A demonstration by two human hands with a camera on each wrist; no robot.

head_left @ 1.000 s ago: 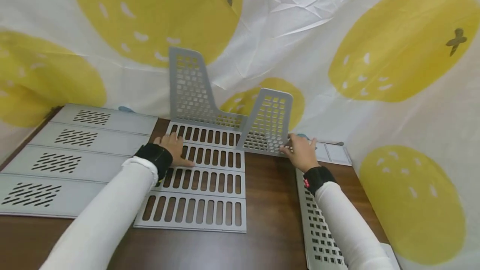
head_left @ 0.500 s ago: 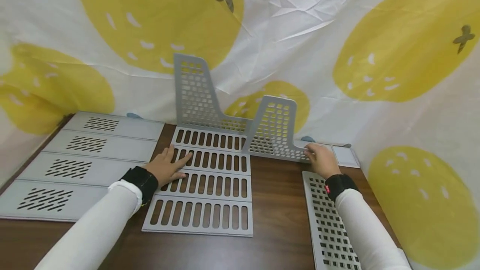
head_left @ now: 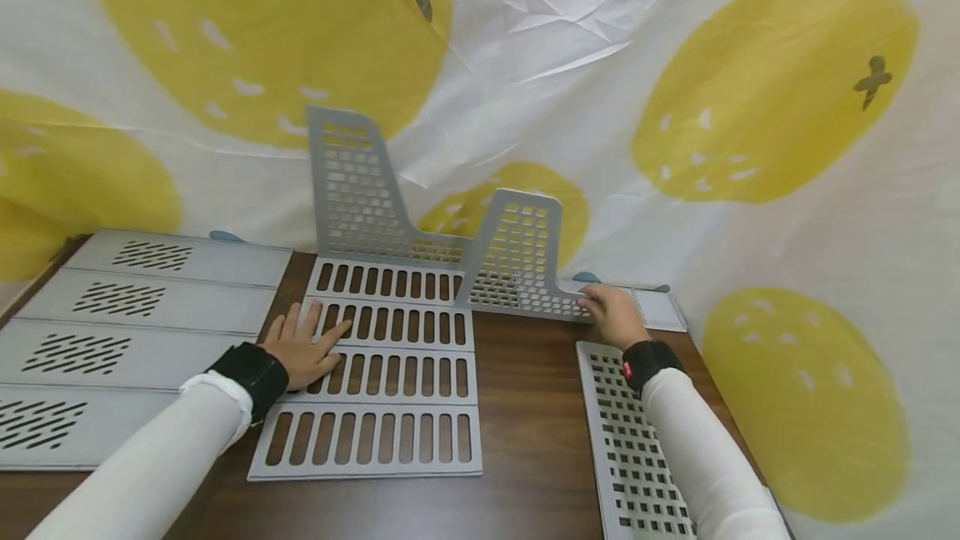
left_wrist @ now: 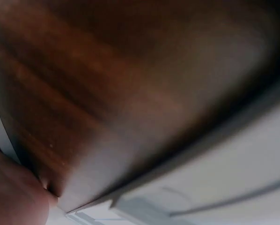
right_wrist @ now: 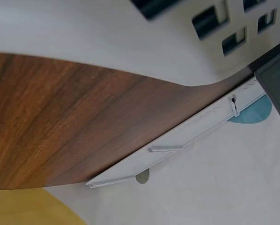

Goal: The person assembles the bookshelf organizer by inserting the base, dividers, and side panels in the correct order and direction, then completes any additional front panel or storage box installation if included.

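My left hand [head_left: 300, 348] lies with fingers spread on the left edge of a pale grey panel with rows of long slots [head_left: 375, 373]. Its side shows at the lower left of the left wrist view. With thumb and fingers, my right hand [head_left: 617, 317] pinches the low right end of a grey perforated L-shaped panel [head_left: 555, 236], which stands on edge at the back. A taller matching L-shaped panel [head_left: 318, 190] stands to its left, and their edges overlap in the head view. Only a sliver of the right hand shows in the right wrist view, beside a dark grey panel edge [right_wrist: 276, 79].
Flat grey panels with slanted slits [head_left: 187, 361] cover the left side of the brown table [head_left: 532, 407]. Under the right forearm lies a panel of square holes [head_left: 637, 448]. A pale flat strip [head_left: 660, 311] lies behind the right hand. Lemon-print cloth [head_left: 525, 65] hangs behind.
My right hand has slid right along the standing panel to its low end, uncovering that part. My left hand has shifted toward the slotted panel's left edge, fingers spreading. The head view has shifted slightly.
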